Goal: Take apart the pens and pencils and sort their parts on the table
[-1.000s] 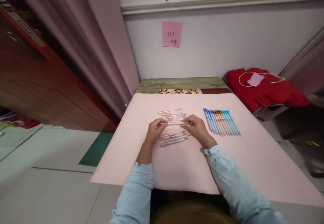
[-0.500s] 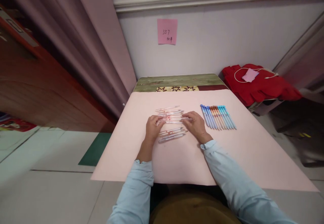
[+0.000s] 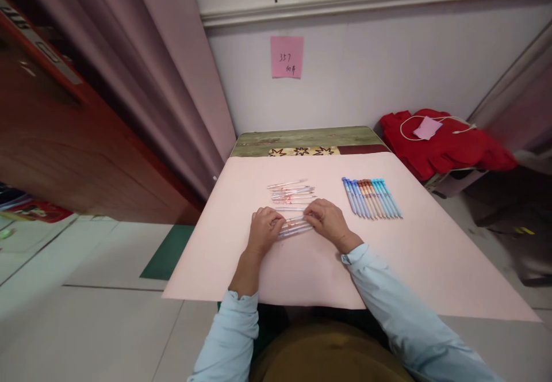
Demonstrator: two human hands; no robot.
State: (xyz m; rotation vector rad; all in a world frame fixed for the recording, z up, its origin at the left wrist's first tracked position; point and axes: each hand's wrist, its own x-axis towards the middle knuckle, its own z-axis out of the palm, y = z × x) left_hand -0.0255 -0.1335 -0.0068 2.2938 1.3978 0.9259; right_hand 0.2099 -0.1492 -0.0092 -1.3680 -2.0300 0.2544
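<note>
Near the table's middle, my left hand [image 3: 264, 230] and my right hand [image 3: 329, 223] pinch opposite ends of a few slim, pale pens [image 3: 295, 226]. These lie side by side, roughly crosswise to me, and the fingertips hide their ends. Just beyond my fingers is a loose group of similar whitish pens with reddish print [image 3: 293, 193], some slightly askew. To the right stands apart a neat row of click pens [image 3: 371, 199] in blue-violet, brown-and-cream and turquoise, their push buttons toward the wall.
Pink paper [image 3: 414, 272] covers most of the table; a green wood-patterned strip [image 3: 310, 137] shows at the back. A pink note [image 3: 287, 57] hangs on the wall. Red cloth [image 3: 448, 149] with a white cord lies at right. A brown door [image 3: 86, 157] and curtain [image 3: 181, 54] are left.
Both hands have shifted toward me, from the middle pens to the nearer ones. The farther pens now lie free of my fingers. The coloured row has stayed put.
</note>
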